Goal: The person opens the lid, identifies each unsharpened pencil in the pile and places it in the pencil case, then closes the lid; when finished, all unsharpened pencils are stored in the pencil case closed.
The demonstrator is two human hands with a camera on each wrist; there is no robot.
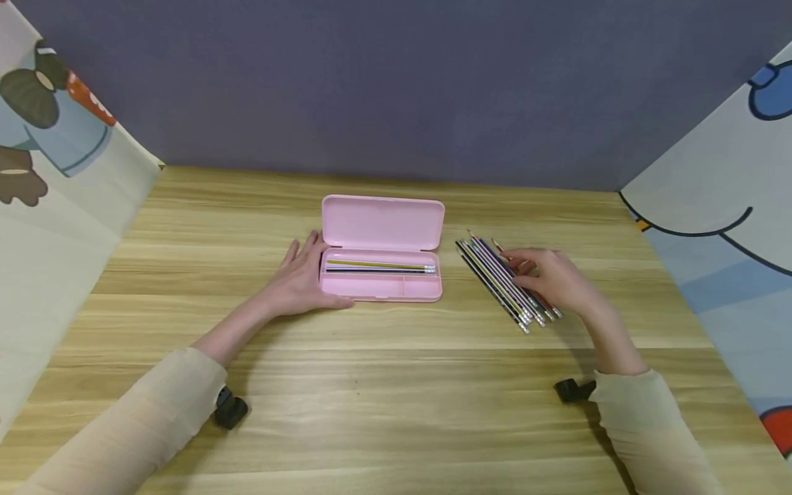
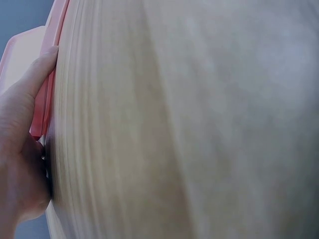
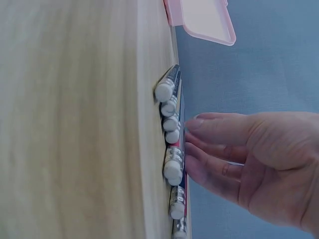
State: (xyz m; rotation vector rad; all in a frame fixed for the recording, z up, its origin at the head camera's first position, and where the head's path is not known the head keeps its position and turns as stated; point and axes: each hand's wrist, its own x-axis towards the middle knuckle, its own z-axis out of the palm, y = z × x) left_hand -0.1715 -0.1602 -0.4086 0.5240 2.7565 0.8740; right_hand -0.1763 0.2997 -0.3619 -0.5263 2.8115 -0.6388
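Currently, left hand (image 1: 300, 283) splayed against the pink case (image 1: 383, 223), right hand (image 1: 553, 276) arched over pencils (image 1: 500, 283), grip unclear.

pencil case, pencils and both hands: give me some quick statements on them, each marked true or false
1. The left hand touches the left end of the pencil case in the head view. True.
2. The lid of the case is closed. False: the lid is open.
3. The right hand is at the loose pencils, to the right of the case in the head view. True.
4. Every pencil is inside the case. False: many lie loose on the table.
5. The pencils inside the case lie in the half farther from the lid. False: they lie in the half nearer the lid.
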